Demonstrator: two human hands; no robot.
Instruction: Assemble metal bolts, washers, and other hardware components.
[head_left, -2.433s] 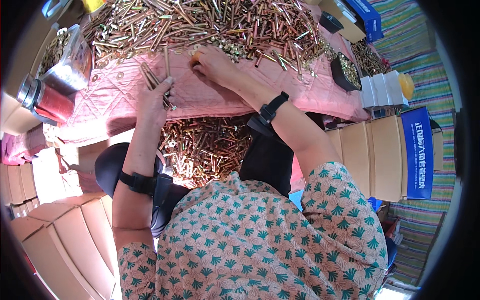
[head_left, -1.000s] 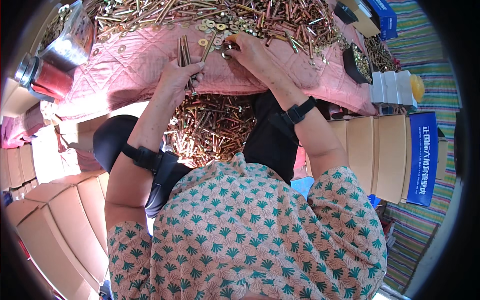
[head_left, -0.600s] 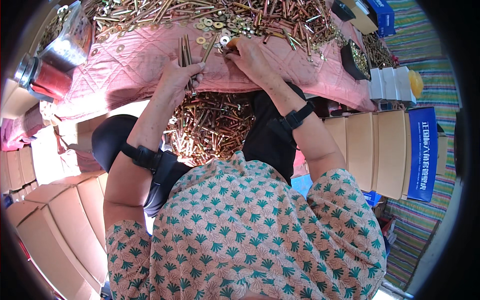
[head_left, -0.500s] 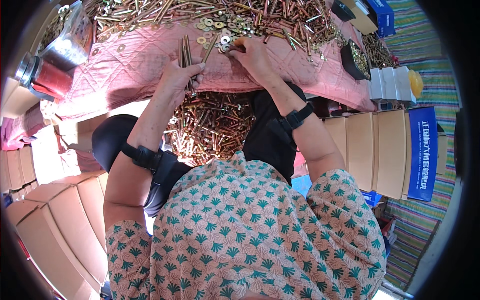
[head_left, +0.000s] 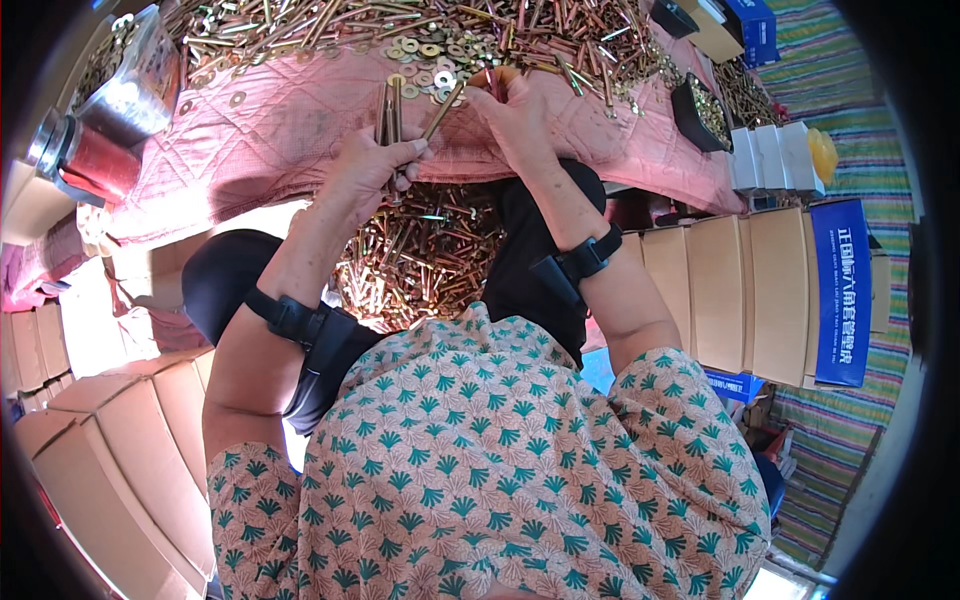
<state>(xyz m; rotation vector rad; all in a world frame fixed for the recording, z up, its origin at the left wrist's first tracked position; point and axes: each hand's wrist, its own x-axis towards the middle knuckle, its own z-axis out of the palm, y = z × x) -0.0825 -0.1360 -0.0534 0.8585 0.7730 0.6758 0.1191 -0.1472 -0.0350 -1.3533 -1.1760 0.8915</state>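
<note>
In the head view, your left hand [head_left: 368,168] is holding a small bunch of rods [head_left: 391,115] over the near part of the pink cloth [head_left: 285,125]. Your left fingers are wrapping round the rods, and your thumb is pressing on them. Some are pointing to the far side. One is leaning to the right, with its far end just beside your right fingertips; I cannot tell if they are touching.

Your right hand [head_left: 520,122] is bending its fingers in, over the cloth. Something orange [head_left: 508,73] is showing there, but I cannot tell if the fingers are pinching anything. Flat washers [head_left: 430,50] are lying just far and left of that hand. A big pile [head_left: 320,25] of rods is covering the far side. Another heap [head_left: 420,265] is lying on the near side, past the cloth's edge.

The rods are looking like metal, so they are likely being stiff and hard to break. One is probably feeling light, and a full bunch heavier. Their smooth, shiny sides may be slipping and rolling on each other. Gripping near the middle, thumb across, is probably keeping them steadiest. For a thin washer, pinching the rim is likely working best.
</note>
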